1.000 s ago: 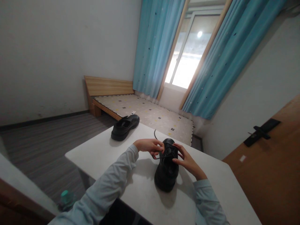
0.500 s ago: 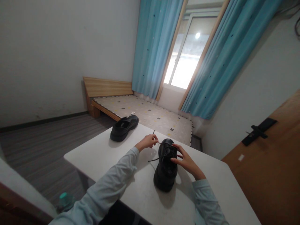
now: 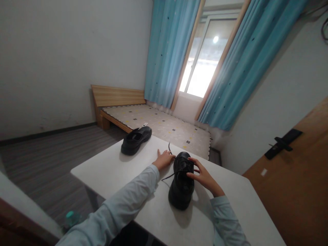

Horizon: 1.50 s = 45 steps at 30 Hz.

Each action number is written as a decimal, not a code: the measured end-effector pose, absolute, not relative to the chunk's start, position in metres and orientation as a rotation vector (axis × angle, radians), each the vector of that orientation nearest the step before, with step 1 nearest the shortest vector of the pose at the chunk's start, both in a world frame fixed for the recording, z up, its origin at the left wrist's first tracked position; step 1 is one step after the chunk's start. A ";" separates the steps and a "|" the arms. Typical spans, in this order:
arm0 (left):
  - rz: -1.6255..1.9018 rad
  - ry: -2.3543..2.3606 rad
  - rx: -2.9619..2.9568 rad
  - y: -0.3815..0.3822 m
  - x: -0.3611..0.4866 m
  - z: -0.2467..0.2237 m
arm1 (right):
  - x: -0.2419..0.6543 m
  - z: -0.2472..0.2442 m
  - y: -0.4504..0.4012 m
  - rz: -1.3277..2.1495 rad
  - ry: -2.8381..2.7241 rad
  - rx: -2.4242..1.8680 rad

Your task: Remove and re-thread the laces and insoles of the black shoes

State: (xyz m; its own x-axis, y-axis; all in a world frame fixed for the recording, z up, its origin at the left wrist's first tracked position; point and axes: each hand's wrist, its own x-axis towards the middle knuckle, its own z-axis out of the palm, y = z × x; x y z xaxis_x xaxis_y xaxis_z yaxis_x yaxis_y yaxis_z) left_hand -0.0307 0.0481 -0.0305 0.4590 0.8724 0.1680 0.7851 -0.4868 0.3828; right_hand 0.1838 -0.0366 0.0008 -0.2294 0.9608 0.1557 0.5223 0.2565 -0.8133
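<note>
A black lace-up shoe (image 3: 180,194) stands on the white table (image 3: 102,167), its toe pointing away from me. My right hand (image 3: 203,174) grips its right side, with the thumb at the opening and the fingers over the upper near the laces. On the other side, my left hand (image 3: 164,160) has its thumb spread away from the fingers. Those fingertips reach the shoe's left edge beside a loose black shoelace (image 3: 169,147); contact with the lace is hard to make out. Another lace end (image 3: 167,177) sticks out to the left, lower down.
A second black shoe (image 3: 135,140) sits at the table's far left edge. Behind the table is a bed (image 3: 159,118) with a patterned mattress. A wooden door (image 3: 294,177) stands at right, and a green-capped bottle (image 3: 73,217) is low at left.
My left hand has gone from pinching the shoelace to a spread thumb, with its fingers lower and closer to the shoe. My right hand and both shoes have stayed put.
</note>
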 end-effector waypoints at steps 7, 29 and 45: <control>0.502 1.523 2.454 0.046 -0.030 -0.015 | 0.185 0.000 -0.035 0.833 -1.865 -1.343; 0.542 1.726 2.546 0.046 -0.034 -0.020 | 0.183 0.003 -0.037 0.847 -1.875 -1.363; 0.821 1.688 2.298 0.057 -0.029 -0.026 | 0.180 0.004 -0.041 0.813 -1.868 -1.337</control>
